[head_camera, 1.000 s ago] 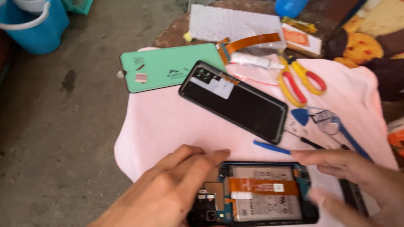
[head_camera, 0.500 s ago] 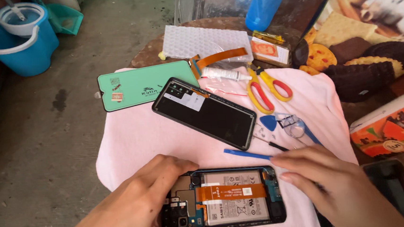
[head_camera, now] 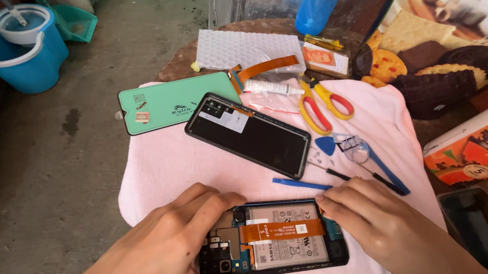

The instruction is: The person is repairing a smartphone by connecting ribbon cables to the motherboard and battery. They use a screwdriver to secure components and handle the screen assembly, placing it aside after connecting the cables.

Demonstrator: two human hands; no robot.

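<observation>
An opened phone (head_camera: 274, 239) with its back off is laid flat on the pink cloth (head_camera: 166, 165), at 6 o'clock in the view, so its battery and orange strip can be reached. It is held steady at its 9 o'clock end by the left hand (head_camera: 166, 248), whose fingers are curled over the edge. The right hand (head_camera: 370, 217) is pressed on the 3 o'clock end with fingers bent, nothing pinched. At 12 o'clock, a black back cover (head_camera: 249, 134), a green screen (head_camera: 176, 101), a blue pry tool (head_camera: 301, 183) and scissors (head_camera: 324, 103) are laid close by.
</observation>
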